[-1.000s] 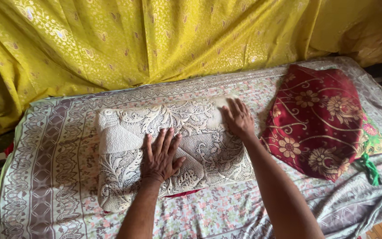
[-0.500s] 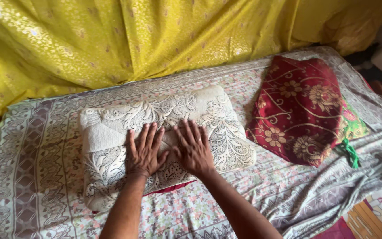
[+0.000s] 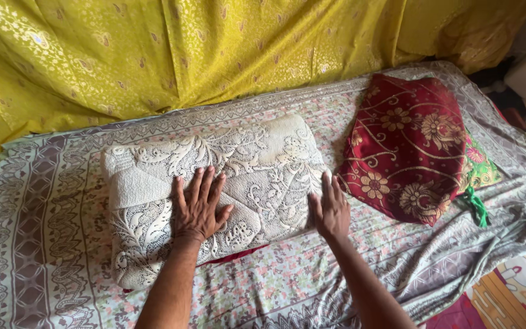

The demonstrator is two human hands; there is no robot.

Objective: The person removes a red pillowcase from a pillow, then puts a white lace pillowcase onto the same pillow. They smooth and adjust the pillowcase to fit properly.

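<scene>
Lying under left hand (image 3: 197, 207): folded blanket (image 3: 263, 164)

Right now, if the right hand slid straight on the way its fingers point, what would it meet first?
The right hand points up along the right end of the cream folded blanket, already touching it. Straight on lies bare patterned bedsheet, then probably the yellow cloth; the red floral pillow stays off to the side.

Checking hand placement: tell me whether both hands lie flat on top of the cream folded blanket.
No: the left hand lies flat on the cream folded blanket, but the right hand is at its right edge, over the bedsheet.
</scene>
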